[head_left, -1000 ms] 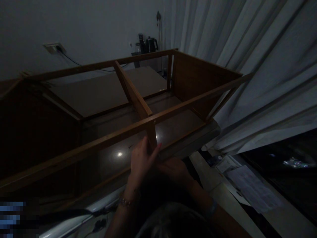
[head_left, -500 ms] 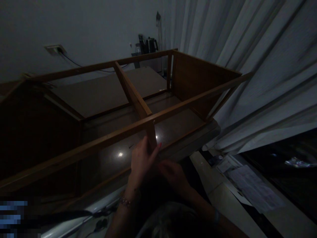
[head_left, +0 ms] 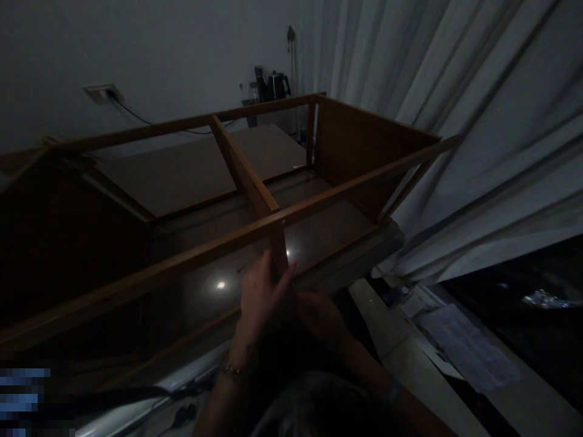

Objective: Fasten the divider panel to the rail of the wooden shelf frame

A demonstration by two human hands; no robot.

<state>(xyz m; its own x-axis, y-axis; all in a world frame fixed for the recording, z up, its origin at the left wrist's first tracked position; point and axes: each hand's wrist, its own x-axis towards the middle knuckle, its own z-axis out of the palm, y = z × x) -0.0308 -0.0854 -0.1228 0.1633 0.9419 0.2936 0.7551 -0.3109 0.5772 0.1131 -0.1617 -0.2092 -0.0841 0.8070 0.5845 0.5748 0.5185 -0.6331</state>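
A wooden frame, with open bays and solid end panels, rests on a shiny-topped surface. My left hand is wrapped around the lower part of its middle front post, thumb on the right side. Close by, below and to the right of the post, my right hand has its fingers curled in. Deep shadow covers those fingertips, and whatever they may hold cannot be made out. A small thin dark object lies on the surface just left of the post.
White curtains hang along the right side. Papers lie on the lower right. Behind the frame stand a dark kettle and a wall socket with a cable. A wooden end panel closes the frame's right end.
My right hand has shifted very slightly to the right. My left hand keeps its hold on the post, and the frame looks nearly the same.
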